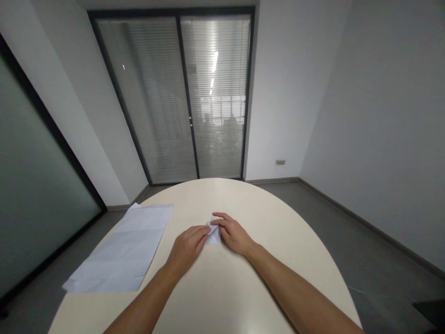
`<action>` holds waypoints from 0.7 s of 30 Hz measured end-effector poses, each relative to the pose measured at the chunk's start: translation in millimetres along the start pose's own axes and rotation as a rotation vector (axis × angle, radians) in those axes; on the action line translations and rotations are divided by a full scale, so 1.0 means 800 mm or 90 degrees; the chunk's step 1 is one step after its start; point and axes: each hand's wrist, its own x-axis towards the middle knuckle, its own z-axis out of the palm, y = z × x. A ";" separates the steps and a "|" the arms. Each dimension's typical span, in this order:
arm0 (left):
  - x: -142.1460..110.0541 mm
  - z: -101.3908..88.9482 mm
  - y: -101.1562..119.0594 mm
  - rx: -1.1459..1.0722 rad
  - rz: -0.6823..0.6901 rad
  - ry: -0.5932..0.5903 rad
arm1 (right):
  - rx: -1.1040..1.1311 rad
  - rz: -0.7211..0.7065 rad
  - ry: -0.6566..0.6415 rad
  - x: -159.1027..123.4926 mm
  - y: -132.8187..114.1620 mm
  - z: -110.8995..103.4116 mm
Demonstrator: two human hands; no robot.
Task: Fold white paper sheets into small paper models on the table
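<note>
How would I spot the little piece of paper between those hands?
Find the pale, rounded table, then the left hand and right hand near its middle. Between them is the small folded paper, far smaller than the large creased paper lying on the table's left side.

left hand (pixel 187 242): pinching, palm down | right hand (pixel 235 235): one finger extended | forearms (pixel 287 282): bare, converging

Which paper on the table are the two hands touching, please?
The small folded white paper between the left hand and right hand; the much larger creased paper lies untouched to their left.
</note>
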 end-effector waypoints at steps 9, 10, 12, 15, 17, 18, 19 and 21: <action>-0.003 -0.001 0.004 -0.029 0.040 -0.091 | -0.064 0.049 0.004 0.003 -0.001 0.003; -0.003 -0.001 0.004 -0.035 0.038 -0.098 | -0.081 0.044 -0.005 0.003 0.000 0.004; -0.004 -0.002 0.005 -0.052 0.039 -0.112 | -0.111 0.007 -0.031 0.002 0.002 0.004; -0.004 -0.005 0.008 -0.070 0.052 -0.130 | -0.156 -0.052 -0.066 0.001 0.004 0.004; -0.003 -0.008 0.010 -0.075 0.058 -0.137 | -0.180 -0.072 -0.085 0.002 0.004 0.003; -0.003 -0.010 0.011 -0.076 0.060 -0.138 | -0.188 -0.079 -0.091 0.002 0.003 0.003; -0.003 -0.011 0.012 -0.077 0.061 -0.139 | -0.193 -0.085 -0.097 0.003 0.003 0.003; -0.003 -0.012 0.013 -0.077 0.061 -0.140 | -0.197 -0.098 -0.104 0.004 0.004 0.003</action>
